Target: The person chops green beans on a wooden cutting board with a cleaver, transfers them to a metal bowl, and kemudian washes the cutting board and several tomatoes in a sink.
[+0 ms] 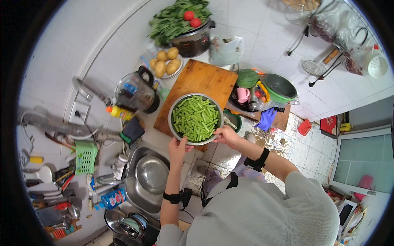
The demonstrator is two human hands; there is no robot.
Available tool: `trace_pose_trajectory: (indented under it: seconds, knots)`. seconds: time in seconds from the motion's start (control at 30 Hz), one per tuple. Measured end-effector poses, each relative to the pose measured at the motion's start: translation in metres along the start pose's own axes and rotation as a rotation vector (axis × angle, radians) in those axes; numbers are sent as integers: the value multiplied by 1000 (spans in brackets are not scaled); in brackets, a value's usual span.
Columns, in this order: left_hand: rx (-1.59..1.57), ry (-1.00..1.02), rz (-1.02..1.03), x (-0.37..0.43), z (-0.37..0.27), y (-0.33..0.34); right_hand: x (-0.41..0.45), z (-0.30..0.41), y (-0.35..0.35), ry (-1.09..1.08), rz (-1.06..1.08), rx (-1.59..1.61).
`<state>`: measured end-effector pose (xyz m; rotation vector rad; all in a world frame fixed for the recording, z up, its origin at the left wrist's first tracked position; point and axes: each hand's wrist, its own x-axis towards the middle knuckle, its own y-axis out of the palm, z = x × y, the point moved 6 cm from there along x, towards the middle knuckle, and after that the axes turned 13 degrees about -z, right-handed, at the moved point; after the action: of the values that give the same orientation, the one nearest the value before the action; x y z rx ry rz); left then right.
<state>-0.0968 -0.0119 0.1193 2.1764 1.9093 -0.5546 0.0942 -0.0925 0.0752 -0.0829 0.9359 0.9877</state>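
Observation:
My two hands hold a round metal bowl [171, 123] by its rim, over the near edge of a wooden cutting board [204, 77]. Cut green beans [197, 118] fill much of the bowl. My left hand [179, 150] grips the near left side of the rim, thumb on top. My right hand [227, 135] grips the lower right side, its fingers partly hidden beneath. Potatoes [166, 61] lie on a white plate behind the board's left corner. Black straps with small devices are on both forearms.
Left of me is a steel sink [132, 184] with a metal basin [152, 175] in it. A blender jug [135, 90] stands left of the board. A pot [192, 41] bears leafy greens [178, 21] and tomatoes [195, 22]. Right are a watermelon [247, 78] and a green basin [280, 87].

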Motion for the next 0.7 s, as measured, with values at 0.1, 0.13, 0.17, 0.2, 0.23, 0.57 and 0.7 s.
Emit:
trace_pose_trajectory:
  seconds: [0.1,0.13,0.17,0.2,0.23,0.57,0.7]
  knots:
    - [13,-14,169,10,-7,104,11,42,-87,-68,-67,76]
    - [28,-55,218,12,-5,138,9,57,-114,-87,-125,92]
    - [33,-51,225,17,-3,170,8,71,-140,-104,-182,108]
    - [30,-82,292,18,1,207,13,83,-171,-95,-231,132]
    - [26,-113,356,20,5,244,16,95,-203,-102,-276,171]
    - [182,-287,430,44,47,494,110,157,-453,-186,-493,271]
    - [122,-570,468,47,100,542,154,157,-501,-121,-529,511]
